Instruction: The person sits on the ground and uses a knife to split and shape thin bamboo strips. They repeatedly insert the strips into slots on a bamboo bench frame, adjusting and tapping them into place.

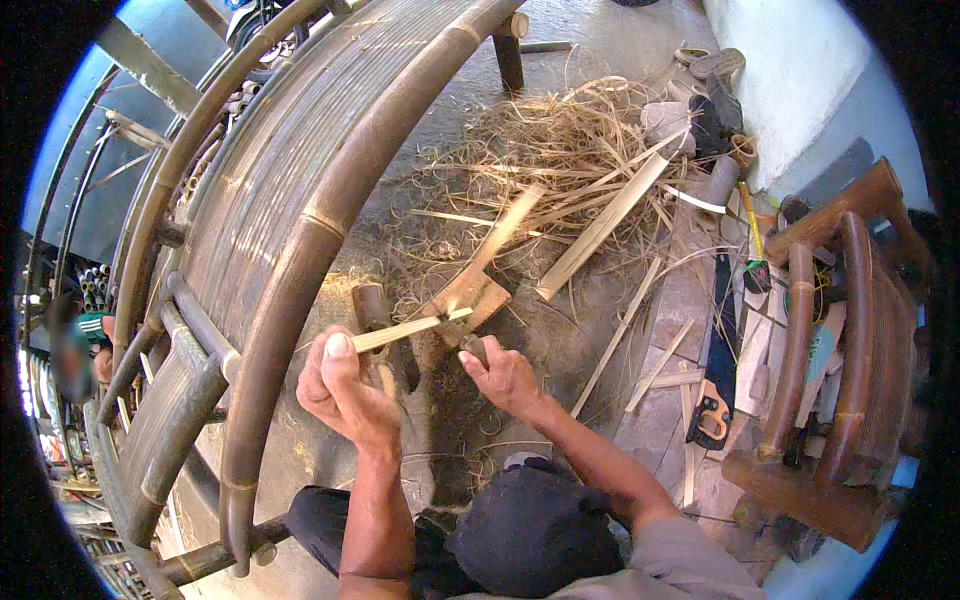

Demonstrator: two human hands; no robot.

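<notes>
My left hand [348, 392] is closed with the thumb on top of a pale bamboo strip [408, 330], which points to the right. My right hand [505, 378] grips the handle of a knife [462, 340]; its blade is against the strip's far end and partly hidden. Just beyond the knife is a flat wooden block [490, 303]. A blurred pale strip [510, 230] rises from there toward the shavings. Below my left hand, a short bamboo post [370, 305] shows near the knife.
A large bamboo bench [330, 200] fills the left side. Ahead lies a heap of bamboo shavings [570, 140] with a wide split piece [605, 225]. At right are a handsaw [712, 410], a tape measure [757, 275] and a smaller bamboo seat [850, 330]. Another person [75, 350] is at far left.
</notes>
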